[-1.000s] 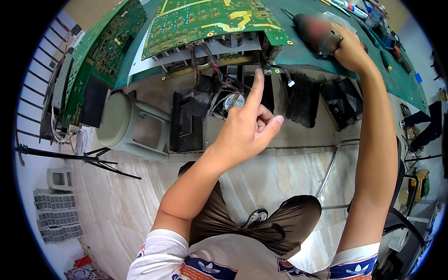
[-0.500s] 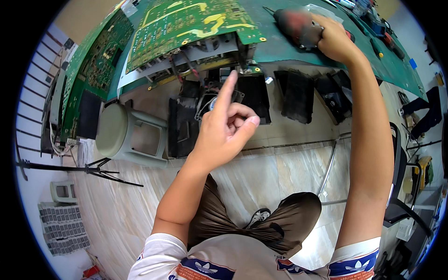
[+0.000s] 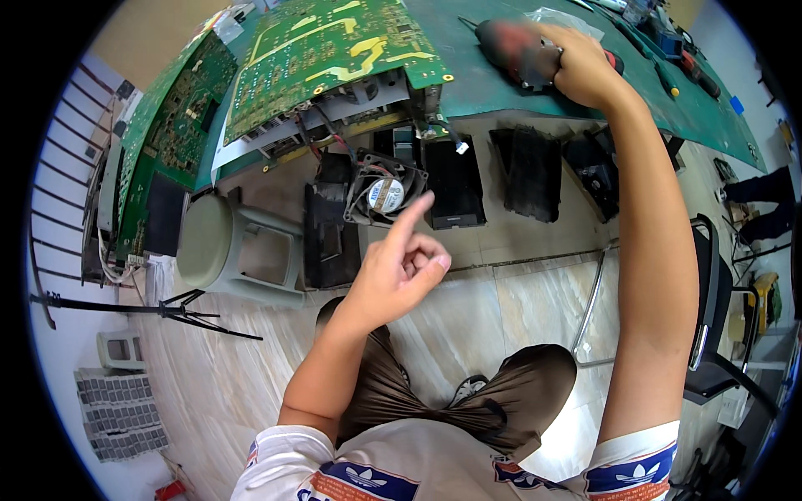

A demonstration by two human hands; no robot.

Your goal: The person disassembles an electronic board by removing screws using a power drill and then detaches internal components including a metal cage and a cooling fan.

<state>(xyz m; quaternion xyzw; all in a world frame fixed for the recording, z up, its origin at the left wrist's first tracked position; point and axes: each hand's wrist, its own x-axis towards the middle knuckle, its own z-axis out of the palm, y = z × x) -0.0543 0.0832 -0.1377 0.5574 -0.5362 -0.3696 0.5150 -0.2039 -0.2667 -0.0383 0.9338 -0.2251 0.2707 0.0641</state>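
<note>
Grasping a black-and-red power drill (image 3: pixel 505 52), the right hand (image 3: pixel 582 68) should aim it clear of the empty, pointing left hand (image 3: pixel 394 274).

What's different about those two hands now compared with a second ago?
The left hand has drawn back, lower in the picture, away from the green circuit board, leaving the fan in fuller view. Its index finger stays extended. Nothing was visibly let go; the right hand stays on the red-and-black power tool.
</note>
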